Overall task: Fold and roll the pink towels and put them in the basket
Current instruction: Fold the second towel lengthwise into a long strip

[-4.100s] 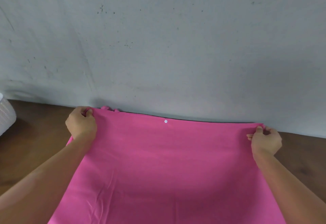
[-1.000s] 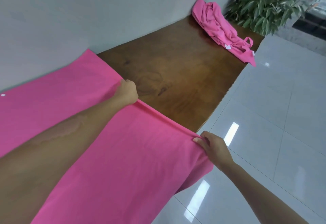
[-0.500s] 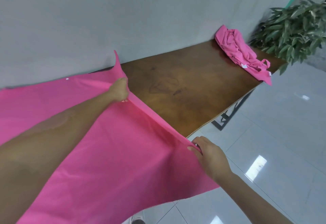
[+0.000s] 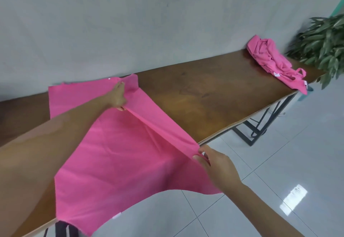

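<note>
A large pink towel point(image 4: 111, 162) lies spread over the wooden table point(image 4: 214, 102), with its near part hanging over the front edge. My left hand point(image 4: 117, 97) grips the towel's right edge near the far corner and holds it raised off the table. At the table's front edge my right hand point(image 4: 214, 162) pinches the same edge near the near corner. The fabric is stretched taut between both hands. A second pink towel point(image 4: 273, 59) lies crumpled at the far right end of the table. No basket is in view.
A grey wall point(image 4: 149, 22) runs along the back of the table. A green potted plant point(image 4: 323, 42) stands beyond the table's right end. Shiny white floor tiles point(image 4: 279, 162) lie to the right, and black metal table legs point(image 4: 260, 125) show under the edge.
Both hands have lifted the towel's right edge and carried it leftward, so bare wood shows to its right. The view has swung left, and the crumpled towel now sits further right.
</note>
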{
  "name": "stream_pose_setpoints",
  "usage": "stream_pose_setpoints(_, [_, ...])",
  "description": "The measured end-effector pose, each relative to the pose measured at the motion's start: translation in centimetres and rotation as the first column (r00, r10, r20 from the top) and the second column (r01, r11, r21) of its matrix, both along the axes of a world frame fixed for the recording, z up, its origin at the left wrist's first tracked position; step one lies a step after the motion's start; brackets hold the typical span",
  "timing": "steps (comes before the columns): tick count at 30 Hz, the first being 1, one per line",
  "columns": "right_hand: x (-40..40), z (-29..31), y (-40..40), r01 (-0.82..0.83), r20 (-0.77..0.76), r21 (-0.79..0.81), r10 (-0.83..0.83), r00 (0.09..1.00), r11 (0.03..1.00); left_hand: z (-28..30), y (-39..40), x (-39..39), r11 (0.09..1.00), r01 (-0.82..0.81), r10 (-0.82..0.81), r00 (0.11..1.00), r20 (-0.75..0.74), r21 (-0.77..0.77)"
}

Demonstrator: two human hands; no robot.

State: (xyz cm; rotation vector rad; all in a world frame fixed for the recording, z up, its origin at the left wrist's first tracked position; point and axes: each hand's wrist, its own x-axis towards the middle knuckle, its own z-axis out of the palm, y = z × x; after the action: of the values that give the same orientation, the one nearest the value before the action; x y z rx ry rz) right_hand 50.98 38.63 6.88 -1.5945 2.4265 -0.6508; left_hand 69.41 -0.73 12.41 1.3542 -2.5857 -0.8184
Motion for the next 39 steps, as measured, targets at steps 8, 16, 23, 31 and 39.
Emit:
stream_pose_setpoints(8, [7.5,1.5,0.2,0.037,-0.013,-0.063,-0.038,0.999,0.997,1.1,-0.8,4.9,0.978,0.108,-0.099,0.994,0.055,-0.181])
stream_pose_setpoints(16, [18.6,3.3,-0.5,0.152,0.052,-0.103,-0.148,0.988,0.983,2.9,-2.8,11.0,0.914,0.242,-0.225,0.970,0.088,-0.325])
stream_pose_setpoints(23, [28.7,3.1,-1.7,0.103,0.081,-0.160,-0.091,0.993,0.982,3.8,-4.4,17.6,0.890,0.255,-0.248,0.966,0.067,-0.378])
stream_pose_setpoints(31, [34.9,0.0,-3.9,-0.106,0.001,-0.001,0.106,0.994,0.994,0.7,-6.2,23.8,0.894,0.183,-0.175,0.983,0.058,-0.409])
stream_pose_setpoints(39, [32.0,-0.5,-5.7,-0.039,-0.050,0.102,0.044,0.998,0.994,-4.5,-5.9,25.7,0.928,0.193,-0.124,0.966,0.226,-0.319])
